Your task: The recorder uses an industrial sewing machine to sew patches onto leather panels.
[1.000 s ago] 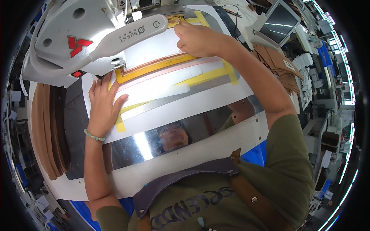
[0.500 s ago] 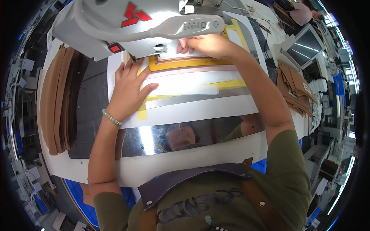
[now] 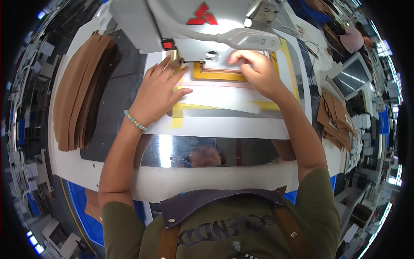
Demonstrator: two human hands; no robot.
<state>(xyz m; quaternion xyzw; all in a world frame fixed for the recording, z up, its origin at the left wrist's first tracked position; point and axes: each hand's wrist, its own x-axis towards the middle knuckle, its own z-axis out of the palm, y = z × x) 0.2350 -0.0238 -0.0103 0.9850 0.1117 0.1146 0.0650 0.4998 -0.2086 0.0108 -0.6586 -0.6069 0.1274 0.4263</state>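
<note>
My left hand point(image 3: 160, 90) lies flat with fingers spread on a white sheet edged with yellow tape point(image 3: 177, 115), its fingertips close to the head of a grey-white sewing machine point(image 3: 185, 36). A beaded bracelet point(image 3: 135, 121) circles that wrist. My right hand point(image 3: 260, 72) is bent over the right part of a yellow frame point(image 3: 222, 77) with a brown inner edge. Its fingertips are smeared by motion, so whether they hold anything is unclear. Nearer to me, a translucent white strip point(image 3: 228, 105) lies across the sheet.
Stacked brown panels point(image 3: 79, 93) stand at the left. At the right are more brown pieces point(image 3: 335, 116) and a screen point(image 3: 350, 74). A lamp point(image 3: 252, 39) reaches across the machine head. A shiny metal plate point(image 3: 254, 152) lies along the near side of the table.
My right hand has drawn back toward me, from beneath the lamp to over the frame. My left hand stays spread on the sheet. The whole view has shifted.
</note>
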